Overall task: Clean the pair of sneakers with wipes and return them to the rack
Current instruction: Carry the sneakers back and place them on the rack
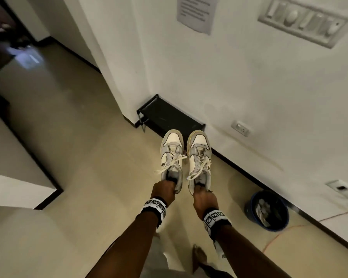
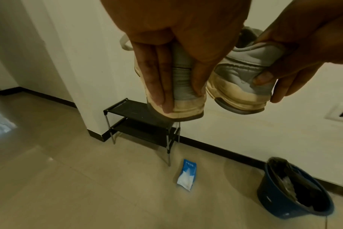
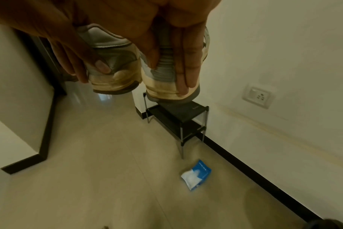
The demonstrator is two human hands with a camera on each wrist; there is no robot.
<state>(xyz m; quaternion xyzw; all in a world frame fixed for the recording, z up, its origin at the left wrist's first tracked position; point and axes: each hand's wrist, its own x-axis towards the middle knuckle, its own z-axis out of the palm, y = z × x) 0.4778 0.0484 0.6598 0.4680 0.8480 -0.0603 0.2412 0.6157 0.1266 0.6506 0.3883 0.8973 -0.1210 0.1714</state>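
Up in the air, the left sneaker [image 1: 172, 157] and the right sneaker [image 1: 199, 157] hang side by side, long axes parallel, toes pointing toward the black rack [image 1: 169, 115] against the wall. The left hand [image 1: 163, 190] grips the left sneaker by its heel, fingers down the back; the right hand [image 1: 204, 199] holds the right sneaker's heel the same way. The wipes pack [image 2: 186, 175] lies on the floor by the rack's front leg. The sneakers hide the rack's near corner in the head view.
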